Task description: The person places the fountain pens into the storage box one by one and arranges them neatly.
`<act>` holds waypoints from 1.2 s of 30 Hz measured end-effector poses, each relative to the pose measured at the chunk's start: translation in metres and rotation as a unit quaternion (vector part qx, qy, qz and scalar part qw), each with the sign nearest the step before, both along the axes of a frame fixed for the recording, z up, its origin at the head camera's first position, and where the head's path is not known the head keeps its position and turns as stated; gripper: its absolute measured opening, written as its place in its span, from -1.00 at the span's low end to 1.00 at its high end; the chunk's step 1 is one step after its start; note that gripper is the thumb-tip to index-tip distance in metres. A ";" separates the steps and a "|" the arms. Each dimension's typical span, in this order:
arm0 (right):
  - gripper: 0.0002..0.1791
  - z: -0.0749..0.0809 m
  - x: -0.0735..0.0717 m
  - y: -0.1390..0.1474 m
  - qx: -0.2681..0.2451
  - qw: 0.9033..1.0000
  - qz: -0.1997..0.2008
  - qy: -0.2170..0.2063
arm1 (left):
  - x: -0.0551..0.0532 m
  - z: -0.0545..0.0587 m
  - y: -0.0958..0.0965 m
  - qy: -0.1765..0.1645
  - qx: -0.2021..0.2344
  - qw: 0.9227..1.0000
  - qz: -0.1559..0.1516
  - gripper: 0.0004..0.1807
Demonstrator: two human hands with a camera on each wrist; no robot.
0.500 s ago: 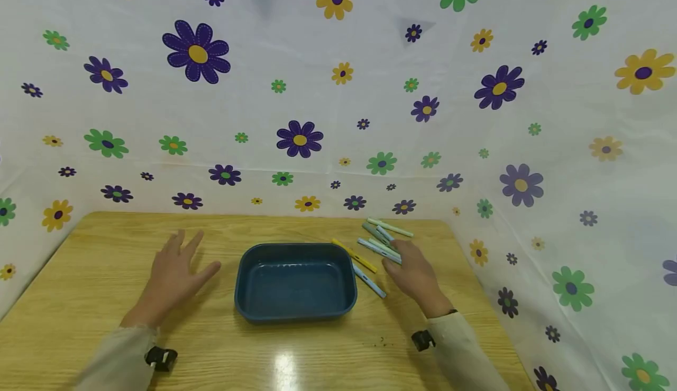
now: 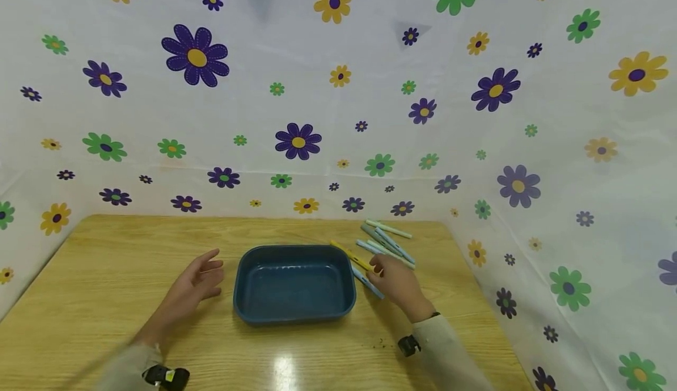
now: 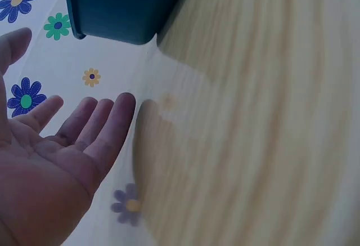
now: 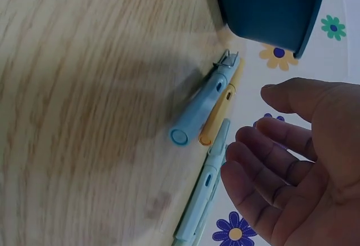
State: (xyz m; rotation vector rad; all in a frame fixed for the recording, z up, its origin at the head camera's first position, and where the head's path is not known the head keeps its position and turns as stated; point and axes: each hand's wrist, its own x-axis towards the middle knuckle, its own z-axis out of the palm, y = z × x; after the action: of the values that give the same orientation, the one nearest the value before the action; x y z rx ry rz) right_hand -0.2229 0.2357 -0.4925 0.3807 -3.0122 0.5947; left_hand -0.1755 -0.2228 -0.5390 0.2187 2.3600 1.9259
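A dark blue basin (image 2: 293, 290) stands mid-table. My left hand (image 2: 191, 288) hovers just left of it, fingers loosely extended and apart from its wall; in the left wrist view the palm (image 3: 45, 184) holds nothing. On the basin's other side, my right hand (image 2: 398, 284) is over the near end of the pens. Its fingers (image 4: 253, 195) are loosely bent around nothing in the right wrist view. Beside the basin lie a yellow pen (image 2: 346, 251) and a light blue pen (image 4: 197, 111). Behind the hand are a pale green pen (image 2: 388, 229), a grey-green pen (image 2: 372, 235) and more blue and green ones.
The wooden table (image 2: 222, 358) runs back to a white flower-printed cloth (image 2: 254, 103), which also hangs along both sides. Small dark specks (image 2: 382, 344) mark the tabletop in front of the right hand.
My right hand has moved left and slightly nearer from the pen pile, uncovering a light blue pen. My left hand has shifted right toward the basin, its spread fingers now drawn closer together.
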 end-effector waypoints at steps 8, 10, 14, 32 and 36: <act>-0.85 -0.008 0.002 -0.005 0.012 1.000 -0.016 -0.020 | 0.006 -0.009 0.014 -0.071 0.060 0.995 -0.038 -0.25; -0.86 -0.010 0.003 -0.006 0.016 0.999 -0.023 -0.030 | 0.006 -0.010 0.017 -0.077 0.060 0.994 -0.042 -0.23; -0.87 -0.015 0.003 -0.005 0.033 0.998 -0.026 -0.035 | 0.005 -0.013 0.020 -0.080 0.064 0.994 -0.047 -0.22; -0.90 -0.017 0.003 0.009 0.033 0.997 -0.054 -0.036 | 0.008 -0.013 0.025 -0.090 0.083 0.992 -0.041 -0.26; -0.92 -0.014 0.004 0.014 0.028 0.997 -0.066 -0.042 | 0.007 -0.014 0.025 -0.092 0.085 0.991 -0.041 -0.27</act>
State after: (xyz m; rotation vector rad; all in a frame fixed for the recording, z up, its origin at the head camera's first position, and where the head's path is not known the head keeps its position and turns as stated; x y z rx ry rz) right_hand -0.2191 0.2497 -0.5064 0.1611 -3.1087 0.5297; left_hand -0.1682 -0.1979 -0.5530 0.1397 2.0416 2.0152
